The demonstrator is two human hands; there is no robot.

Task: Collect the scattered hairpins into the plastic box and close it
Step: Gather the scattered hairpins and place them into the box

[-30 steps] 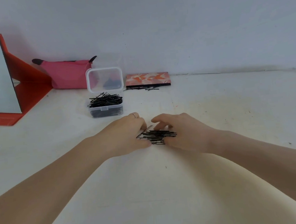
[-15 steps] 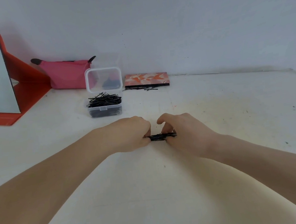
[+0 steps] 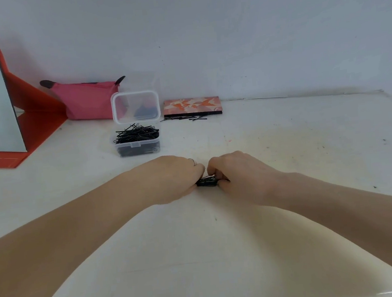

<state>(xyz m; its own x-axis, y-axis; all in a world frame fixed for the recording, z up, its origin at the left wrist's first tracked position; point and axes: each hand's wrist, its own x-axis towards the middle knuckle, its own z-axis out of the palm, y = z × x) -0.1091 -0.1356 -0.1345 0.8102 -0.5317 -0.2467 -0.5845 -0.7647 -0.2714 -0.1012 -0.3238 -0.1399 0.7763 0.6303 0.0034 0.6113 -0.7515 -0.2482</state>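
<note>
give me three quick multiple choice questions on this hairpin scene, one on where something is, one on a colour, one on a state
1. Where do the loose hairpins still outside the box lie?
A. just in front of the patterned palette
B. on the mirror
C. inside the pouch

2. What colour is the pouch?
A. blue
B. pink
C. green

3. How is the plastic box?
A. shut and empty
B. tipped over
C. open, lid up, piled with pins

Answers:
1 A, they sit against the palette's near edge.
2 B, its fabric is plainly pink.
3 C, the clear lid stands behind a heap of black pins.

Both the left hand and right hand pinch a bundle of hairpins.
</note>
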